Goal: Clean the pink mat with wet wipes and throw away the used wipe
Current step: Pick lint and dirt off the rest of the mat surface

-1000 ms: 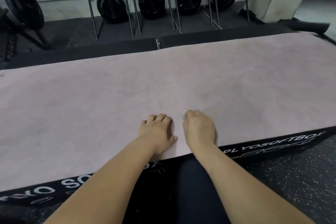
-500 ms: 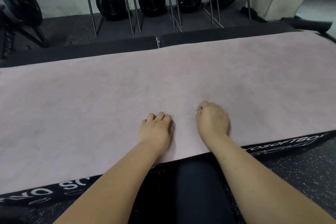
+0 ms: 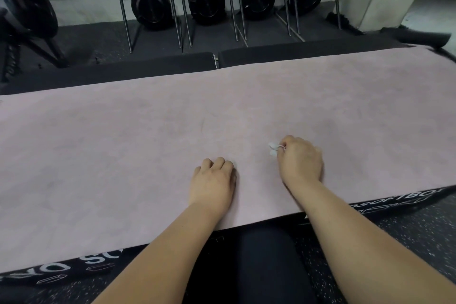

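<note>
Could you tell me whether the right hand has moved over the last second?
Yes: the right hand, holding the wipe, slid rightward and away from the near edge of the mat.

Pink mat [image 3: 148, 143]: matt, suede-like nap, faintly mottled, a few darker smudges. No shine anywhere.
Wipe [image 3: 273, 148]: white, soft, crumpled; looks like thin non-woven cloth.
Box side [image 3: 93, 258] under the mat: black, smooth, slight vinyl-like sheen, white printed lettering.
Floor [image 3: 407, 242]: black rubber, grainy, pale speckles, matt.
Rods [image 3: 124, 15]: thin grey metal, smooth, dull gleam.
Discs [image 3: 151, 6]: black, smooth, semi-gloss; plastic or coated metal, cannot tell.
Leggings [image 3: 264, 261]: dark, smooth stretch cloth, low sheen.
</note>
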Action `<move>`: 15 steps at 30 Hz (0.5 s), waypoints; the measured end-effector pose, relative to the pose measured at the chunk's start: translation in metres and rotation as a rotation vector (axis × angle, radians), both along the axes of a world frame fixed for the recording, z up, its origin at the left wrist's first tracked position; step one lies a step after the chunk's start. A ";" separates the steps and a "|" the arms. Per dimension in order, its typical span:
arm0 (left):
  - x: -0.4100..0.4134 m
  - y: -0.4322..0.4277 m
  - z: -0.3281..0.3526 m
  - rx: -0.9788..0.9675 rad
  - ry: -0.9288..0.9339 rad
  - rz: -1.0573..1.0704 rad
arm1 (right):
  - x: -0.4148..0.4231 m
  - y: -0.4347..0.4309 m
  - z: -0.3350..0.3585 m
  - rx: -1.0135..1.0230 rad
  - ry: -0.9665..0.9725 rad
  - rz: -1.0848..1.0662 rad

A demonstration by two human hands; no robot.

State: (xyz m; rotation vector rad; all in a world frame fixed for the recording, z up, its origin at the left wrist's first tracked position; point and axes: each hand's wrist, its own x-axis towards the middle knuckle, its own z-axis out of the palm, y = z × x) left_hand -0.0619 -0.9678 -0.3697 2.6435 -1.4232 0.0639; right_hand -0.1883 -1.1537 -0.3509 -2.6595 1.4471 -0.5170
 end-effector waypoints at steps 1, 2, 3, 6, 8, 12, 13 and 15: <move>0.002 -0.001 -0.002 -0.025 -0.010 -0.004 | 0.000 -0.001 0.000 0.007 -0.011 -0.033; 0.004 -0.002 -0.003 -0.045 -0.012 -0.009 | 0.004 0.003 0.000 0.011 -0.032 -0.047; 0.007 -0.003 -0.005 -0.061 -0.010 -0.015 | 0.009 0.011 -0.002 0.011 -0.058 -0.038; 0.012 -0.008 -0.008 -0.104 0.027 -0.029 | 0.031 0.045 -0.010 0.019 -0.104 0.094; 0.015 -0.012 -0.007 -0.150 0.081 -0.016 | 0.039 0.058 -0.015 0.010 -0.099 0.200; 0.027 -0.019 -0.004 -0.150 0.166 -0.011 | 0.040 0.037 -0.016 -0.076 -0.046 0.224; 0.030 -0.021 -0.003 -0.126 0.175 -0.022 | 0.038 0.025 -0.015 -0.098 -0.022 0.189; 0.037 -0.024 -0.002 -0.090 0.180 -0.037 | 0.032 0.000 -0.010 -0.077 -0.009 0.094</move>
